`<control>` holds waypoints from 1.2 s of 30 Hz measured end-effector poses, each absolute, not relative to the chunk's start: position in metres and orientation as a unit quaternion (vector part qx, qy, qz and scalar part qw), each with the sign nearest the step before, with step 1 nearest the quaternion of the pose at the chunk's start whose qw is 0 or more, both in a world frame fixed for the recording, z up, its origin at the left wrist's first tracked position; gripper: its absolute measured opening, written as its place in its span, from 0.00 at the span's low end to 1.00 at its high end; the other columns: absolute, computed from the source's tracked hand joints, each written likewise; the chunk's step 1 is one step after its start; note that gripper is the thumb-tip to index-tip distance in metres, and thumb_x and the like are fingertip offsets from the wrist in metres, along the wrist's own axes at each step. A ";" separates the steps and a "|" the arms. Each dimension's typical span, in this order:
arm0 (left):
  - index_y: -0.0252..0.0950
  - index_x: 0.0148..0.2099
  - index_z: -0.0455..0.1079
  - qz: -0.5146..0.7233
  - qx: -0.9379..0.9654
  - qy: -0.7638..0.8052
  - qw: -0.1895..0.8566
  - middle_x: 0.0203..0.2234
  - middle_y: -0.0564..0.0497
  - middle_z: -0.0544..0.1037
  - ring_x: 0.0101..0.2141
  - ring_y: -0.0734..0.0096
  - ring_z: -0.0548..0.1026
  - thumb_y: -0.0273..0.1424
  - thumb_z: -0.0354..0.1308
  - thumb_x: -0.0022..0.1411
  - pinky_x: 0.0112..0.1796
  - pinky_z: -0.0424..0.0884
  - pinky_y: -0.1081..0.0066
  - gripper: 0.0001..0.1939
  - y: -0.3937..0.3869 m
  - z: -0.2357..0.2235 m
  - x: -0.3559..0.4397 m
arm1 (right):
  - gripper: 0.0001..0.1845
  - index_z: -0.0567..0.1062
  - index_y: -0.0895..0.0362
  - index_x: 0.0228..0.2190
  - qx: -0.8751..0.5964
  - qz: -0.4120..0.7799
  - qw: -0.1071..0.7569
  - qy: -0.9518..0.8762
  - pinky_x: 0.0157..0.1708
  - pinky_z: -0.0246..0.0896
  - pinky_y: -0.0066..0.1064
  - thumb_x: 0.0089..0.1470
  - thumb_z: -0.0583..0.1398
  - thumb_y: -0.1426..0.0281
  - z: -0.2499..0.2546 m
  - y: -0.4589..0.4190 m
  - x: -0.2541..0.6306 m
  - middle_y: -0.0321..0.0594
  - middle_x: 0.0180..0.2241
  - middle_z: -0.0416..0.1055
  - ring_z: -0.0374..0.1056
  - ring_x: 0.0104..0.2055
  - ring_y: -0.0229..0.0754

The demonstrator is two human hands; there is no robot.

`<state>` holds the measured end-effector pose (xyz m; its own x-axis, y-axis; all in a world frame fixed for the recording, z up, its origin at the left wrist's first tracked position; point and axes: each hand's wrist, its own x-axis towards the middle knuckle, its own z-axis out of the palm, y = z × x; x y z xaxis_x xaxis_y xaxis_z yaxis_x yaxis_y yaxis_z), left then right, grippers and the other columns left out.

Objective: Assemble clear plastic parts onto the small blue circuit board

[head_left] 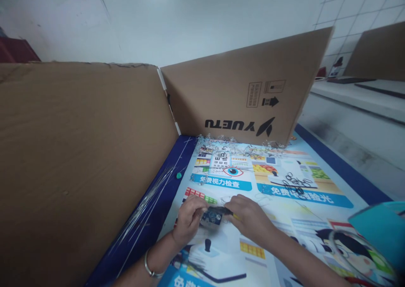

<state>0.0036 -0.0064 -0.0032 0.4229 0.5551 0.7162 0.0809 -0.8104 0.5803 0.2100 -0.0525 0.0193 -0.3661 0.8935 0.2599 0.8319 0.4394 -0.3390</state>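
My left hand (190, 219), with a metal bangle (148, 264) at its wrist, has thumb and fingers pinched together. What lies between its fingertips is too small to make out. Wrapped round a tool that looks like pliers (224, 210), my right hand (249, 215) shows a bit of yellow handle beside the palm. The dark head of the pliers points left, close to my left fingertips; whether they touch cannot be told. Beyond my right hand lies a loose pile of dark wire loops (295, 183).
Many small clear pieces (218, 141) lie along the foot of a cardboard panel (196, 89). Thin straight wires (145, 202) are bundled at left, near a green bit (179, 175). A wire coil (360, 236) and turquoise object (379, 226) sit at right on the printed table cover (284, 253).
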 end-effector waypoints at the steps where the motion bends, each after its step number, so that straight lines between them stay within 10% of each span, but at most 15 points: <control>1: 0.35 0.37 0.64 0.498 0.811 0.199 0.236 0.28 0.49 0.73 0.32 0.70 0.70 0.22 0.48 0.59 0.35 0.65 0.67 0.06 -0.006 -0.004 0.004 | 0.06 0.71 0.56 0.31 -0.526 0.068 0.202 -0.823 0.34 0.54 0.31 0.52 0.55 0.69 0.020 -0.053 0.210 0.39 0.28 0.66 0.60 0.35 0.41; 36: 0.36 0.38 0.62 0.497 0.832 0.202 0.139 0.29 0.50 0.72 0.32 0.69 0.70 0.19 0.48 0.57 0.35 0.66 0.66 0.09 -0.012 -0.003 0.006 | 0.03 0.70 0.55 0.29 -0.550 0.012 0.184 -0.814 0.36 0.51 0.33 0.50 0.56 0.69 0.029 -0.060 0.206 0.39 0.30 0.65 0.59 0.35 0.43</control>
